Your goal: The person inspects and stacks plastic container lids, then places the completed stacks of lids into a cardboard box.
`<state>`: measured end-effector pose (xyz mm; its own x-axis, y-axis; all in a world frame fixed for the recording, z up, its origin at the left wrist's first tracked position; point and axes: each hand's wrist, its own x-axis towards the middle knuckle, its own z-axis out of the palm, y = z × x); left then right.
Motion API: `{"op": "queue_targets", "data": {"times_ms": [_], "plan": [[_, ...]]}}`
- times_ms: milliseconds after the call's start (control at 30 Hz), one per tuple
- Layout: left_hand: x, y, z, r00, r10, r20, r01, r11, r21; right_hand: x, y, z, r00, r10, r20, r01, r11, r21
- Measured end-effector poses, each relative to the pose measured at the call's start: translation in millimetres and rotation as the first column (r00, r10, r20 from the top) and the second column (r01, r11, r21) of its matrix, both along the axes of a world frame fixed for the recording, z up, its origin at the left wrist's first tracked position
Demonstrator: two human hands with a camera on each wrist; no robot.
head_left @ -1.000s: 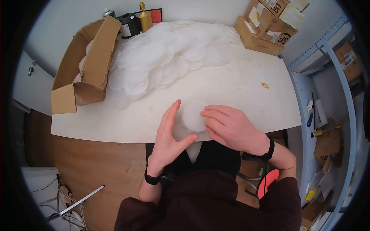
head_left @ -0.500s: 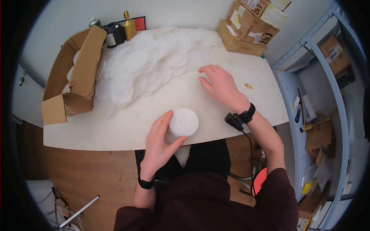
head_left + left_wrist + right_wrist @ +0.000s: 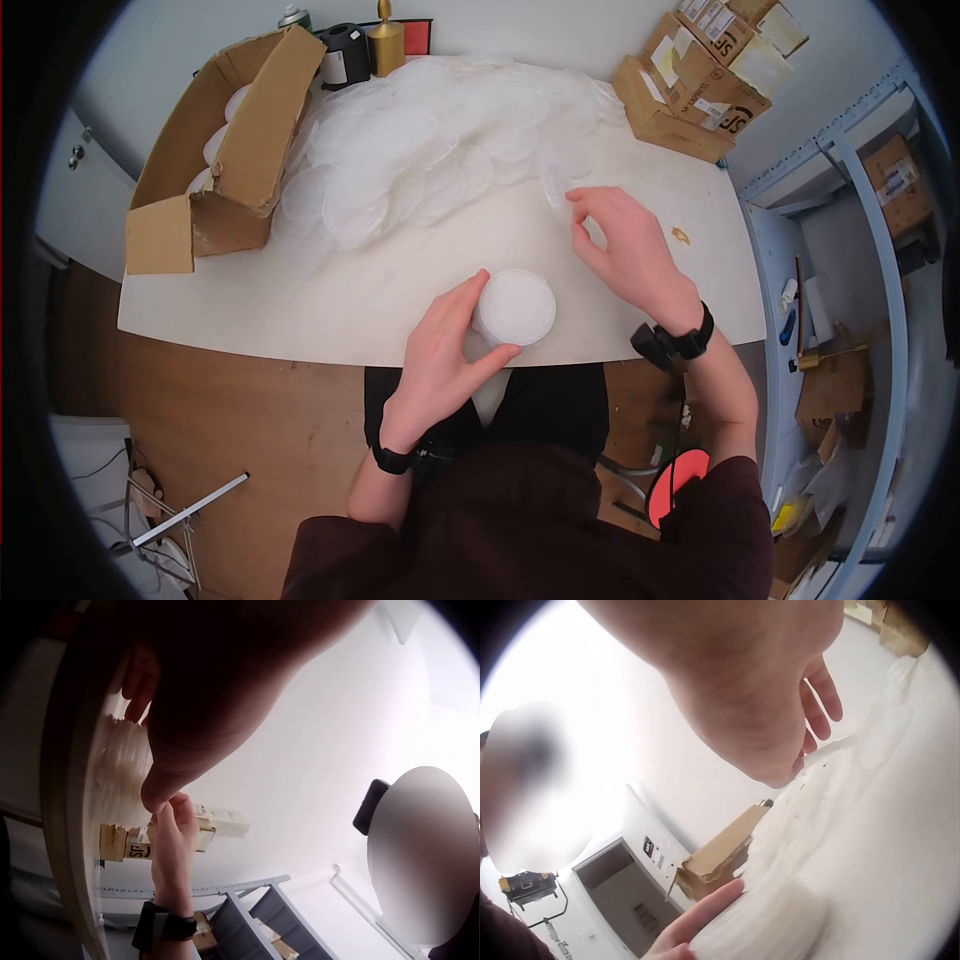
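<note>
A round stack of thin, translucent white plastic discs point(image 3: 517, 308) stands on the table near its front edge. My left hand point(image 3: 445, 335) holds its left side, the index finger along the far edge and the thumb at the near edge. The left wrist view shows the stack point(image 3: 124, 772) side-on, with many layers. Beyond it to the right, my right hand point(image 3: 632, 245) pinches a single disc point(image 3: 553, 190) between thumb and fingertips, tilted up at the pile's near edge. A large loose pile of the same discs point(image 3: 400, 130) spreads over the back of the table.
An open cardboard box point(image 3: 250, 150) with more discs inside stands at the left. Behind the pile are a black canister point(image 3: 345, 58) and a brass-coloured container point(image 3: 386, 48). Taped cartons point(image 3: 690, 85) sit at the back right, and blue-grey shelving point(image 3: 880, 220) rises beside the table.
My right hand has left the stack, reached out to the pile and now has a disc pinched in its fingers. The left hand stays at the stack.
</note>
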<state>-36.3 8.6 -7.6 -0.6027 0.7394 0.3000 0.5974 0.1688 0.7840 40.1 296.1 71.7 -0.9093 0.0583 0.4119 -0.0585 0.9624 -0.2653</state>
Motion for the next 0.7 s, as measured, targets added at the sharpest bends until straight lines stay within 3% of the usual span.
{"op": "queue_targets", "data": {"times_ms": [100,200,333,400,433,500,533,600,667,700], "plan": [[4.2,2.7,-1.7,0.995,-0.012,0.104,0.011,1.0,0.011,37.9,-47.3,10.4,0.964,0.248,0.096,-0.247,0.969,-0.016],[5.3,3.1,-1.8,0.996,0.01,0.094,-0.012,1.0,0.021,46.8,-68.7,0.6,0.935,0.348,0.069,-0.351,0.936,0.032],[1.5,0.9,1.7,0.997,-0.011,0.072,0.01,1.0,0.024,44.8,-71.3,-2.0,0.923,0.368,0.112,-0.375,0.926,0.049],[2.4,-1.1,3.0,0.999,-0.025,0.034,0.024,1.0,0.015,42.8,-66.0,2.0,0.904,0.397,0.155,-0.397,0.917,-0.033],[3.2,-0.6,3.2,1.0,-0.011,0.007,0.011,1.0,0.011,40.2,-60.5,4.9,0.91,0.386,0.153,-0.388,0.921,-0.017],[4.5,5.4,2.3,1.0,-0.019,-0.019,0.019,1.0,0.024,35.5,-45.8,8.1,0.901,0.357,0.248,-0.277,0.912,-0.304],[4.9,6.2,1.2,1.0,-0.003,0.0,0.003,1.0,0.015,28.5,-34.5,6.3,0.905,0.345,0.249,-0.268,0.917,-0.296],[4.8,2.5,0.1,1.0,0.02,0.014,-0.02,1.0,0.003,0.5,-4.7,-5.9,0.987,-0.032,0.158,0.054,0.989,-0.137],[3.9,3.9,0.6,1.0,0.017,-0.005,-0.018,1.0,-0.016,-25.4,27.4,-24.8,0.992,-0.126,0.016,0.125,0.99,0.067],[4.7,3.1,0.7,1.0,0.014,-0.01,-0.014,1.0,-0.014,-34.7,42.9,-39.5,0.992,-0.13,0.01,0.129,0.989,0.068]]}}
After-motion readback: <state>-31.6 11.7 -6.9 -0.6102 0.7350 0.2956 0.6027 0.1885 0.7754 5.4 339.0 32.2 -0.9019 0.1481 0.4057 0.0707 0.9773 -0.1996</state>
